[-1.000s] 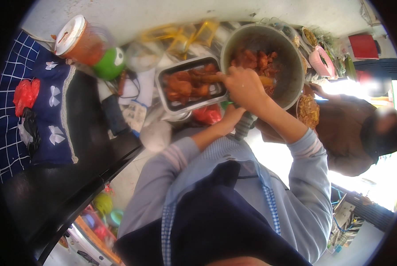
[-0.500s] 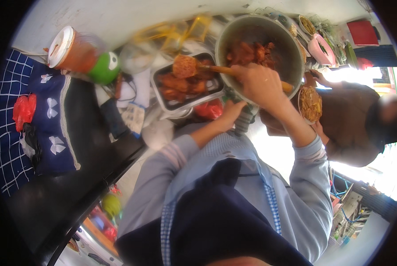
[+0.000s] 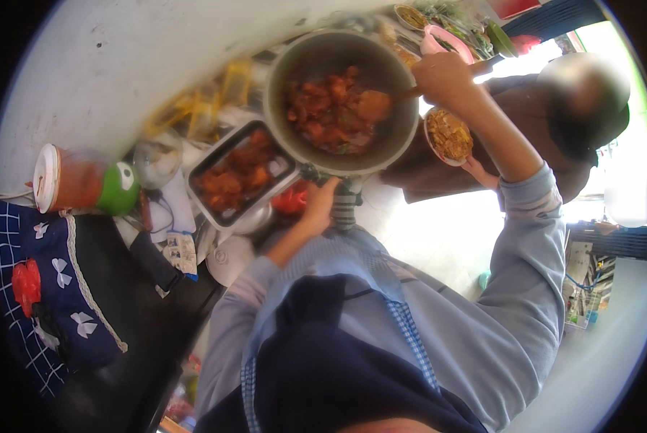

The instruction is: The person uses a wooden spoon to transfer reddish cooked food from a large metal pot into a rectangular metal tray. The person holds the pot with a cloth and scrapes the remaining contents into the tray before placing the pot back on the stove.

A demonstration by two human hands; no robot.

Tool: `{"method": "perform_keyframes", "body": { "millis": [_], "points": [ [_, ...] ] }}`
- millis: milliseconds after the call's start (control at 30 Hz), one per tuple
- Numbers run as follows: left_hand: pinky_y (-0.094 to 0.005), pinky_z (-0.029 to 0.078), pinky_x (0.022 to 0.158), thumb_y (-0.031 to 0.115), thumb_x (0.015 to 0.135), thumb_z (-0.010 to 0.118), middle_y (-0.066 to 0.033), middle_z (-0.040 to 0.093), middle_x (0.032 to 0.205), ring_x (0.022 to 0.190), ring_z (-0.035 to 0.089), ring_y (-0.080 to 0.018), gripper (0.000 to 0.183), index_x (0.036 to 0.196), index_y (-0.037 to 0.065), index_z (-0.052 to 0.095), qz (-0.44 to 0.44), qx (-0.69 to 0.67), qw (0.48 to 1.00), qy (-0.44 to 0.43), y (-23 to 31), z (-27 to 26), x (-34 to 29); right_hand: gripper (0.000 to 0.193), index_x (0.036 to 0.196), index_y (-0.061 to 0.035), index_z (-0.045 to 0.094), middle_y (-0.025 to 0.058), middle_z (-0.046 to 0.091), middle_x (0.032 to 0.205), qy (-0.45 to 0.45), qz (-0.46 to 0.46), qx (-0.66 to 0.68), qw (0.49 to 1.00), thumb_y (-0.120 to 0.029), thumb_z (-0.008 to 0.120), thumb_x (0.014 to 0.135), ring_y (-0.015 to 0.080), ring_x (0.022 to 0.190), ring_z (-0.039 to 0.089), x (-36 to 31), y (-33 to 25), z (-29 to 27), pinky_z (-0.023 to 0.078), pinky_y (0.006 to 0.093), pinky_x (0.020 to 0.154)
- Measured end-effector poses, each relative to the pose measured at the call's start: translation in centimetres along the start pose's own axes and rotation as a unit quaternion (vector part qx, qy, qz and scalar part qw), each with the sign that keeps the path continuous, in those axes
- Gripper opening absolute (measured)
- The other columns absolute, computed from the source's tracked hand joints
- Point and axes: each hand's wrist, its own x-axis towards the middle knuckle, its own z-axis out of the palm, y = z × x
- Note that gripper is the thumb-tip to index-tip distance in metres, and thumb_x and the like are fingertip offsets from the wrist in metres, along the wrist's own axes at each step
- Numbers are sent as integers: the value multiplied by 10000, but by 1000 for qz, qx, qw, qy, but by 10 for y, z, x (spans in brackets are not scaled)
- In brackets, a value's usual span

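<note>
A deep grey metal pot (image 3: 284,144) holds chunks of red-sauced food (image 3: 323,119). My right hand (image 3: 450,83) is closed around the handle of a wooden spatula (image 3: 374,106), whose flat head is down inside the pot by the food. At the pot's near edge, my left hand (image 3: 320,206) grips a grey striped cloth (image 3: 344,209); a pot handle under it cannot be made out. Left of the pot, a rectangular tray (image 3: 211,218) with a pale rim and dark inside holds more of the same red food.
At the right, a person in brown (image 3: 511,115) holds a bowl of yellowish food (image 3: 450,137) near the pot. A red-brown tub (image 3: 81,180) and a green container (image 3: 119,189) stand left. Behind are yellow items (image 3: 208,97) and a pink basket (image 3: 450,42).
The spatula, loaded with food over the tray before, is now in the pot. My right hand has moved right and up. The whole view has shifted, so pot and tray appear farther left.
</note>
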Motion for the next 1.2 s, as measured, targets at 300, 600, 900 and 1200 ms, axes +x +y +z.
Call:
{"method": "perform_keyframes", "body": {
  "millis": [300,600,900,1200],
  "points": [
    [-389,573,620,130,870,645,-130,641,953,775,676,-241,248,1056,-13,565,-32,-19,999,31,-21,-9,18,124,788,-114,761,109,693,712,2,-6,41,999,-168,649,792,254,658,698,7,-28,97,551,382,594],
    [-346,562,644,170,869,661,-135,645,990,798,670,-229,336,1107,-31,536,-30,-12,999,-25,-14,-15,16,244,1065,-275,748,93,701,853,-51,54,248,966,-234,609,868,302,878,677,-48,3,130,523,422,756],
    [-341,563,616,114,881,633,-132,651,968,768,671,-230,257,1084,-32,569,15,0,1000,-20,-10,-10,11,208,1006,-161,740,123,702,895,-79,135,235,959,-277,616,887,337,859,669,-43,-42,146,515,462,779],
    [-346,563,609,101,884,623,-139,655,958,754,673,-230,260,1100,-32,568,9,-26,1000,-15,-5,-7,7,271,1094,-145,727,166,701,933,-39,153,385,909,-313,602,922,353,898,659,-54,-35,154,501,449,799]
  ]
}}
